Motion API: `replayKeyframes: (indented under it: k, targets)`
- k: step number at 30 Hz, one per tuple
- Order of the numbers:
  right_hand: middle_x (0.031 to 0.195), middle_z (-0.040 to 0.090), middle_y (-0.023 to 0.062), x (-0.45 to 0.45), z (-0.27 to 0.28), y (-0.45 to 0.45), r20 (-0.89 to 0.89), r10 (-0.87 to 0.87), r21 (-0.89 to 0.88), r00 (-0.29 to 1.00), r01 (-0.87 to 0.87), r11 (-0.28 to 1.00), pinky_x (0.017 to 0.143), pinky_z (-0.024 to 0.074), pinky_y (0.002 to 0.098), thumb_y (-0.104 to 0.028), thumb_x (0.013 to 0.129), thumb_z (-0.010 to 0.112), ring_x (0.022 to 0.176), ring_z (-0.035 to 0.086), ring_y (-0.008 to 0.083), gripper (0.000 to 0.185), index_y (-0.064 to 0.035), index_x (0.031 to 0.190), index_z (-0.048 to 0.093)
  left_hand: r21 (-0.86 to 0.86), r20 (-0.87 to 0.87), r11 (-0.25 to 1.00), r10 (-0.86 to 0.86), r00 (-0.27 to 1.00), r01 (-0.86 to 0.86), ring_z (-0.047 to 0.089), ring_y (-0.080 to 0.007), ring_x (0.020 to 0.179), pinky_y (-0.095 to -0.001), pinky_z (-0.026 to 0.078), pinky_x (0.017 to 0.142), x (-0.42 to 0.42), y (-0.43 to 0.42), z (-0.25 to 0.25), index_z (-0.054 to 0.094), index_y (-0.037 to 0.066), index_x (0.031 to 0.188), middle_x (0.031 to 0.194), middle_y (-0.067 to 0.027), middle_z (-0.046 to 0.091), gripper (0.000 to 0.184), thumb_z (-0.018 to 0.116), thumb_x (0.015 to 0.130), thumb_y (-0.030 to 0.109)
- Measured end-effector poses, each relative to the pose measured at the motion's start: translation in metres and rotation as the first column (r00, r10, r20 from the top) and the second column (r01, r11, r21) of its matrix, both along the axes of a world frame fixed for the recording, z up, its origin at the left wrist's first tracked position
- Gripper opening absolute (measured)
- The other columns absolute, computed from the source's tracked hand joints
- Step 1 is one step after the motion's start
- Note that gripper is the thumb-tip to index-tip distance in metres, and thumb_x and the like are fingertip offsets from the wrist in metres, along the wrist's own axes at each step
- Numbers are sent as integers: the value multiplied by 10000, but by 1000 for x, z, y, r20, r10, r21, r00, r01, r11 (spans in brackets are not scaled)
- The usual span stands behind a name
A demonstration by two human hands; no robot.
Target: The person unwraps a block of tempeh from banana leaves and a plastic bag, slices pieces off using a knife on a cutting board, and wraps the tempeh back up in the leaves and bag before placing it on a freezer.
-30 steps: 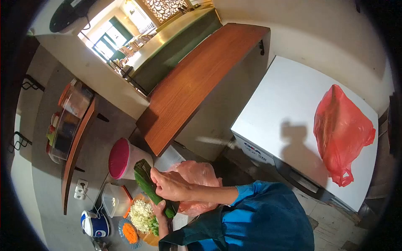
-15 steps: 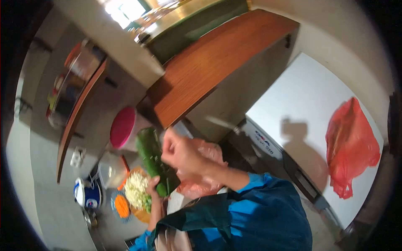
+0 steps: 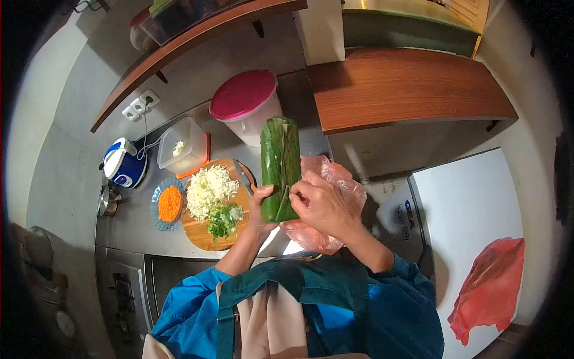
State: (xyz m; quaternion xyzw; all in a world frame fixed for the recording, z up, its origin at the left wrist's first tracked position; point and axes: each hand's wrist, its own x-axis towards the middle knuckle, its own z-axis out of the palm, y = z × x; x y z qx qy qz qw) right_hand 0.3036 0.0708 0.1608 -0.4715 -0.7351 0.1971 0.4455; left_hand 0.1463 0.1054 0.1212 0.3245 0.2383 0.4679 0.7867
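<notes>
A long roll wrapped in green leaf (image 3: 278,164) stands nearly upright in front of my body. My left hand (image 3: 261,206) is wrapped round its lower left side. With its fingers pinched, my right hand (image 3: 317,203) holds the leaf's edge at the lower right of the roll. Behind my right hand lies a pink plastic bag (image 3: 344,183). To the left, a round wooden board (image 3: 200,235) bears shredded white vegetable (image 3: 209,190), chopped greens (image 3: 225,220) and a knife (image 3: 244,178).
Grated carrot (image 3: 170,204) sits on a glass plate (image 3: 158,219). Behind are a clear container (image 3: 179,146), a pink-lidded tub (image 3: 245,99) and a blue-white cooker (image 3: 124,163). A shelf (image 3: 197,37) hangs above. At right, a red bag (image 3: 489,287) lies on a white freezer (image 3: 472,197).
The view has swung left and down toward the counter. The leaf roll now stands more upright, and my right hand has moved from its upper part to its lower right edge.
</notes>
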Motion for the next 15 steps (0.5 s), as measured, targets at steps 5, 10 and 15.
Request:
replayKeyframes:
  k: [5,10,15]
  targets:
    - [825,540,187,-6,-5,2,179,-9,-64,984,20,998,655,487,439,-79,751,562,720,588,359,114,32,776,571,95,-109,991,108,988,-98,533,-262,1054,-367,421,948,1,-7,-5,347,10,1293,1172,-163,505,679,570,698,247]
    - [815,528,194,-13,-9,2,83,-58,-81,995,65,995,646,479,459,-79,738,551,722,584,360,103,23,741,537,293,-207,948,190,960,-125,552,-245,1006,-348,456,896,6,-8,7,349,13,1276,1134,-157,514,686,597,680,243]
    - [753,530,135,-3,8,-3,-60,-141,69,988,145,987,586,467,424,-86,717,592,652,567,309,92,-20,730,529,192,-67,975,123,990,-109,569,-232,967,-341,485,838,-8,2,3,302,45,1309,1128,-171,510,663,580,728,203]
